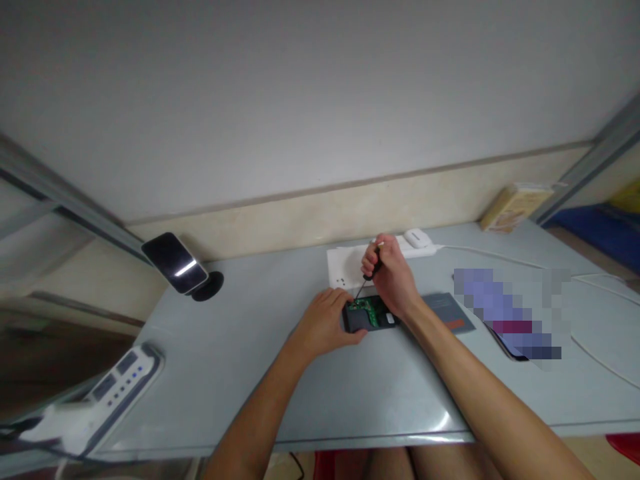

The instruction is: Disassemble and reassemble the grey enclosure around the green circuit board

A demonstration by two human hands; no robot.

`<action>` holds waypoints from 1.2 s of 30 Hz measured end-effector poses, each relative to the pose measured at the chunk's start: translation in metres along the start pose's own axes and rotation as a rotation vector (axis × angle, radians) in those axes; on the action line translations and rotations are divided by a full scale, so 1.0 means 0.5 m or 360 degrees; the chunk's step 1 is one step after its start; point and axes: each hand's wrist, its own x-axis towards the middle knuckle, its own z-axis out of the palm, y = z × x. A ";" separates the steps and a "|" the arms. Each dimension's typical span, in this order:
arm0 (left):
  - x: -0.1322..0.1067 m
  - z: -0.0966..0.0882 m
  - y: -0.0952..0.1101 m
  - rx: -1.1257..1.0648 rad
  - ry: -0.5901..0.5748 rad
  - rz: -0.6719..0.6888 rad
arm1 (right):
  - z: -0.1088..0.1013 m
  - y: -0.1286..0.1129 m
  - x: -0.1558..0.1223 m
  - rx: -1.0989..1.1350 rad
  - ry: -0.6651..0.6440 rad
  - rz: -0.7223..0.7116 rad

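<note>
An opened dark phone-sized device [361,320] lies flat on the table, its green circuit board [373,311] showing. My left hand [327,321] grips the device's left end, thumb at the near edge and fingers at the far edge. In my right hand [393,275] is a screwdriver [373,268] with a black handle, its thin shaft slanting down to the board's upper left. Behind the device lies a white sheet [345,263] with several small dark pieces, probably screws, on it. Part of the device's right end is hidden by my right wrist.
A grey card or booklet [447,312] lies right of the device. Farther right is a pixelated phone-like slab [505,317] near white cables. A white power strip [417,247] runs behind. At left stand a phone on a stand [175,263] and another power strip [117,387]. A yellow box [515,207] leans at back right.
</note>
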 end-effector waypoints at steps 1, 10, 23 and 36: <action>0.000 0.002 0.000 0.0007 0.0003 0.0002 | -0.002 -0.002 0.000 0.0000 -0.0004 0.0012; 0.001 0.016 -0.009 -0.0020 0.0017 0.0017 | -0.004 -0.015 -0.002 -0.0047 -0.0179 0.0074; 0.000 0.019 -0.012 -0.0111 0.0048 0.0004 | -0.002 -0.019 -0.002 -0.0181 -0.0181 0.0087; 0.001 0.022 -0.013 -0.0119 0.0047 -0.0001 | 0.007 0.002 -0.003 -0.0191 -0.0035 0.0022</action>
